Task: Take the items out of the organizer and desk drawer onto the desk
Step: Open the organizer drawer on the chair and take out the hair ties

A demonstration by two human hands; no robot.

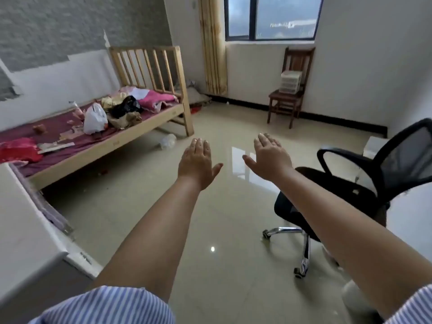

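Observation:
Both arms stretch out in front of me over the tiled floor. My left hand (197, 163) is flat, palm down, fingers together and thumb out, holding nothing. My right hand (268, 157) is held the same way, a little to the right, also with nothing in it. A small white plastic drawer organizer (290, 81) stands on the seat of a wooden chair (286, 99) against the far wall under the window, well beyond both hands. A white surface with a corner (28, 242) fills the lower left; I cannot tell whether it is the desk.
A black mesh office chair (346, 183) on castors stands close at the right. A wooden bed (98, 146) with bags and cloth on it runs along the left wall. A clear plastic bag (168, 141) lies on the floor by the bed. Glossy beige tiles cover the middle.

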